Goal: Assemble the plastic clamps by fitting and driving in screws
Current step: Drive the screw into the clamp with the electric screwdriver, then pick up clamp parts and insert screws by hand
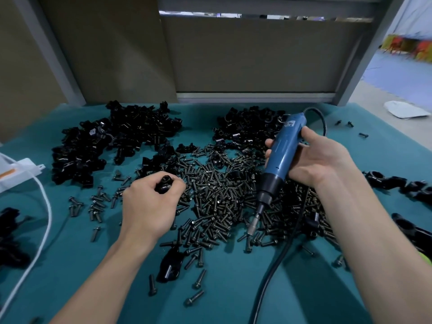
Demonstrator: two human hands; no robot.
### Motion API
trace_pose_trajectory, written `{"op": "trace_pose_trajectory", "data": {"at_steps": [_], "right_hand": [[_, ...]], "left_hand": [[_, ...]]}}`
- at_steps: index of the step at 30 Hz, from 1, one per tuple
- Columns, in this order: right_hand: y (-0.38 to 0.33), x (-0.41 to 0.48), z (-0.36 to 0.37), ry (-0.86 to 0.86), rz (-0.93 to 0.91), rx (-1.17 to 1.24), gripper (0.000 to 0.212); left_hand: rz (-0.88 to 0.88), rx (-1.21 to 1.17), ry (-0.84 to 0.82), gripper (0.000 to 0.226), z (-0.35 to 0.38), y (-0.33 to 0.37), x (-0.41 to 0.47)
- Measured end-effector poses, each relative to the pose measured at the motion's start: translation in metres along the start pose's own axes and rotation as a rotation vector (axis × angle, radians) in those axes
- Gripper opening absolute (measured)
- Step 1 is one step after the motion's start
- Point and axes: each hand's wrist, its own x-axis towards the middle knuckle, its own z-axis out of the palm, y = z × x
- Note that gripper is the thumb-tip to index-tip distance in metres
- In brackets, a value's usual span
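Gripping a small black clamp piece (164, 183) between curled fingers and thumb, left hand (149, 206) sits palm-down at the left edge of the screw pile (222, 195). Piece pokes out above the knuckles; can't tell whether a screw is in it.

Right hand (313, 160) is wrapped round the blue electric screwdriver (282, 150), thumb on top near the cord end, fingers round the far side of the body. Tool tilted, bit (253, 226) pointing down and toward the person, tip just over or touching loose screws, can't tell which. Its black cord (280, 258) loops out behind the right hand, reappears below the wrist and runs to the near table edge.

Screw pile fills the gap between both hands on the teal table (233, 300).
Beyond the left hand: big heap of black clamp parts (105, 146).
Beyond the right hand: second heap (247, 129).
Right of the right forearm: row of clamps (397, 183), looks assembled, blurred.
Just beside the left forearm: one single clamp (169, 265) lying among stray screws.
Far left of the left hand: white cable (44, 206) and white box (16, 171).
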Motion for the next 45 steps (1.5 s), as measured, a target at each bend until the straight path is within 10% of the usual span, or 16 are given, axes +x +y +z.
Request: {"op": "trace_pose_trajectory", "data": {"at_steps": [8, 18, 28, 37, 45], "right_hand": [[0.019, 0.007, 0.011, 0.115, -0.004, -0.059, 0.034], [0.028, -0.011, 0.001, 0.216, -0.138, -0.289, 0.041], [0.076, -0.062, -0.026, -0.237, -0.432, -1.696, 0.016], [0.100, -0.057, -0.029, -0.213, -0.475, -1.694, 0.009], [0.078, -0.060, -0.035, 0.054, -0.724, -1.721, 0.022]], "left_hand": [[-0.003, 0.039, -0.027, 0.009, 0.001, -0.001, -0.003], [0.005, 0.074, -0.051, 0.066, 0.005, -0.001, -0.004], [-0.078, 0.224, -0.005, 0.078, 0.011, -0.002, -0.004], [-0.109, 0.201, 0.042, 0.051, 0.013, -0.001, -0.005], [-0.346, -0.296, 0.198, 0.053, 0.005, -0.002, 0.007]]}}
